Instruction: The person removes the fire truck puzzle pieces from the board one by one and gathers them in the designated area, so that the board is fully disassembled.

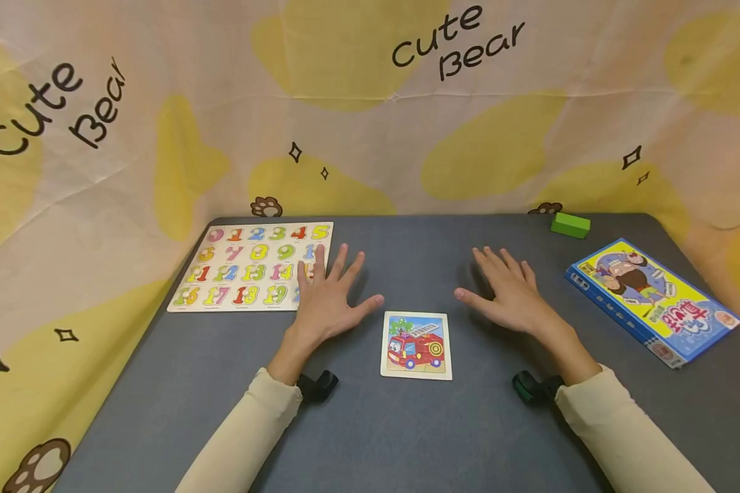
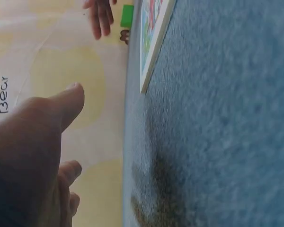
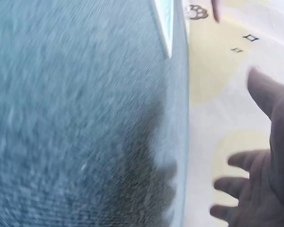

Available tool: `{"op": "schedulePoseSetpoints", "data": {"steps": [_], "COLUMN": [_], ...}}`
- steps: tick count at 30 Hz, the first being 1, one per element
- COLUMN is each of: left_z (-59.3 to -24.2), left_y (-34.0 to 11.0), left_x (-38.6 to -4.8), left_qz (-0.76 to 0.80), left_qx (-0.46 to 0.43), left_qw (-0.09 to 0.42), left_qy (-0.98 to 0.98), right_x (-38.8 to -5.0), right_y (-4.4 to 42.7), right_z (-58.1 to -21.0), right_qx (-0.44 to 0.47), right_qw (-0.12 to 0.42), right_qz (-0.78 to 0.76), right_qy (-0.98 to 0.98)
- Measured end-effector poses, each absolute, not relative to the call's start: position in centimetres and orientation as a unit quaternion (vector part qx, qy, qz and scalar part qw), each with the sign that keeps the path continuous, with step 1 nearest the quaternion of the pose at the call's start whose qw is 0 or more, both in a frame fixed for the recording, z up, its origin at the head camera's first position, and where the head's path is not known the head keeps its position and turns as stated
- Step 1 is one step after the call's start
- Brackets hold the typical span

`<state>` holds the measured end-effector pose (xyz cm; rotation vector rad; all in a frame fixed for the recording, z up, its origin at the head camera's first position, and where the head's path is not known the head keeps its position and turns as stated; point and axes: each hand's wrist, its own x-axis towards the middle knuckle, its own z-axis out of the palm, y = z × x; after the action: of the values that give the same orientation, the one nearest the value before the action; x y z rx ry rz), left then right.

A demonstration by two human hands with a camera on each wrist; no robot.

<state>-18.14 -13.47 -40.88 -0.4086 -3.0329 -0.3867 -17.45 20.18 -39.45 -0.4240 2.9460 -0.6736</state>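
Note:
A small square picture puzzle [image 1: 416, 346] with a red cartoon fire truck lies flat on the grey table, between and a little nearer than the two hands. My left hand [image 1: 327, 301] is spread above the table to its left, fingers apart, partly covering the right edge of a number board [image 1: 225, 270]. To the right of the puzzle, my right hand [image 1: 508, 294] hovers with fingers spread and holds nothing. Both wrist views show shadows on the table under the raised hands. A corner of the puzzle [image 2: 156, 38] appears in the left wrist view.
On the right lies a blue and yellow game box [image 1: 654, 301], set at an angle. A green block [image 1: 570, 225] sits near the table's back edge. Behind the table [image 1: 419, 438] hangs a printed cloth [image 1: 358, 68]. A dark wrist strap device [image 1: 318, 387] is on each arm.

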Motion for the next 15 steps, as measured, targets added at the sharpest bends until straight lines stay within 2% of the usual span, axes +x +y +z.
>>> {"op": "schedulePoseSetpoints", "data": {"steps": [4, 8, 15], "left_z": [-40.9, -40.8, -40.3], "left_y": [-13.2, -13.2, -13.4], "left_x": [-17.5, -16.6, -14.9], "left_qz": [-0.134, -0.144, -0.149], "left_qx": [-0.166, -0.216, -0.271], "left_qw": [0.004, -0.043, -0.125], "left_qy": [-0.977, -0.965, -0.943], "right_x": [-16.6, -15.5, -14.1], "right_y": [19.7, 18.9, 17.5], "right_z": [-39.4, -39.7, -40.2], "right_qx": [-0.198, -0.249, -0.29], "right_qw": [0.065, 0.092, 0.105], "right_qz": [-0.24, -0.25, -0.229], "right_qy": [0.948, 0.931, 0.923]}}
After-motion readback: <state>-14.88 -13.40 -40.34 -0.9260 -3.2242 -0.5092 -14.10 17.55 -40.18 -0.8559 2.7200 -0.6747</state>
